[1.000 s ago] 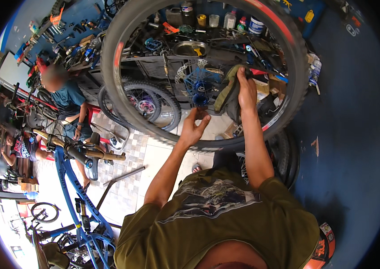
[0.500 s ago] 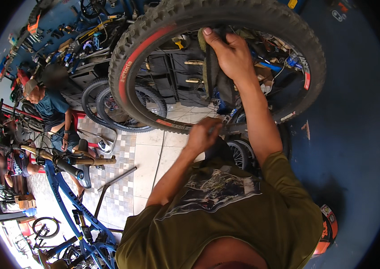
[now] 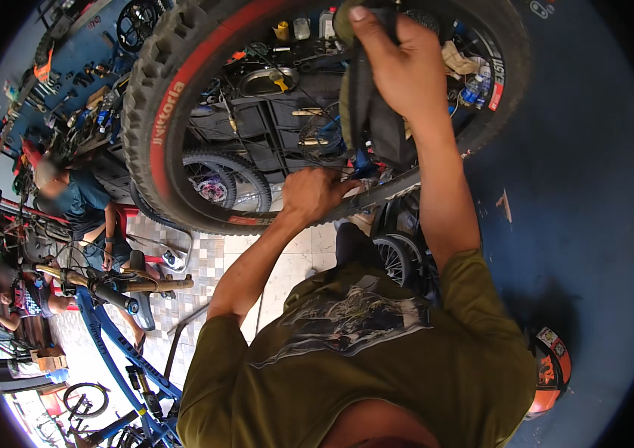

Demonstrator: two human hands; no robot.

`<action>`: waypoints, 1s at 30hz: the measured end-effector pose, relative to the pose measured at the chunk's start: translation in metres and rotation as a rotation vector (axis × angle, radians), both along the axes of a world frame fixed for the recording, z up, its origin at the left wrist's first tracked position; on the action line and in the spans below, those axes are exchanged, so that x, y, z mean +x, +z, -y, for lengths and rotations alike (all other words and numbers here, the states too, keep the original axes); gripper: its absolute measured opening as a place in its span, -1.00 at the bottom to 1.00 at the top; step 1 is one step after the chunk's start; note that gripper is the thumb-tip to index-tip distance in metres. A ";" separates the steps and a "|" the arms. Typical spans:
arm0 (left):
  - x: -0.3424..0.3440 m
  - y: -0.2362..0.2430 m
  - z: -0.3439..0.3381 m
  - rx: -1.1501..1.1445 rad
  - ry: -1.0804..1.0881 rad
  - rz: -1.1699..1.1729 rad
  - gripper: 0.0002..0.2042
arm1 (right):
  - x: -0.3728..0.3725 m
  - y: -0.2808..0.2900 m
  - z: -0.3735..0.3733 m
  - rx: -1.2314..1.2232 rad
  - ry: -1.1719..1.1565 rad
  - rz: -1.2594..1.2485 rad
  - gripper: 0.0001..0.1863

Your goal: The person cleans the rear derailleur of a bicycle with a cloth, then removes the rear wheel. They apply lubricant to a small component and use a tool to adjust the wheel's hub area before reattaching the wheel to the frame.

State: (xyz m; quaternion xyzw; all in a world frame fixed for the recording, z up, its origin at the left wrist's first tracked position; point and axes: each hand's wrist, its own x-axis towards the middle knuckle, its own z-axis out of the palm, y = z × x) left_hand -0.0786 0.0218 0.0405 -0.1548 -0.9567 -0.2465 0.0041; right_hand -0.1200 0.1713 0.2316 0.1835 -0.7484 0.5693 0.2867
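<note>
A bicycle wheel [image 3: 154,160] with a black knobby tire and red patches is tilted up in front of me. My left hand [image 3: 312,197] is closed at its near rim, fingers curled and thumb pointing right. Higher up, inside the wheel's circle, my right hand [image 3: 410,71] is closed on a dark green and black cloth-like piece [image 3: 367,104], thumb lying over its upper part. That forearm crosses in front of the rim. The fingertips of both hands are partly hidden.
Other bicycle wheels [image 3: 236,179] stand beyond, near black drawers [image 3: 246,123]. A blue bicycle frame [image 3: 119,328] is at lower left, with a seated person [image 3: 91,201] behind it. An orange and black helmet [image 3: 550,373] lies at right by the blue wall [image 3: 586,224].
The wheel has shifted left and tilted, showing more of its inside. My left hand has moved left and up to the rim. My right hand has risen slightly with the cloth-like piece.
</note>
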 end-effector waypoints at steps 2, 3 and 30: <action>0.001 0.000 -0.002 -0.026 0.012 -0.047 -0.44 | -0.004 -0.008 -0.010 0.266 -0.118 -0.124 -0.59; 0.004 -0.005 0.003 -0.036 0.028 -0.070 -0.44 | -0.002 -0.019 -0.015 0.293 -0.102 -0.147 -0.60; 0.044 -0.003 0.053 -0.009 0.035 0.006 -0.46 | -0.024 -0.117 -0.063 1.200 0.844 0.404 -0.11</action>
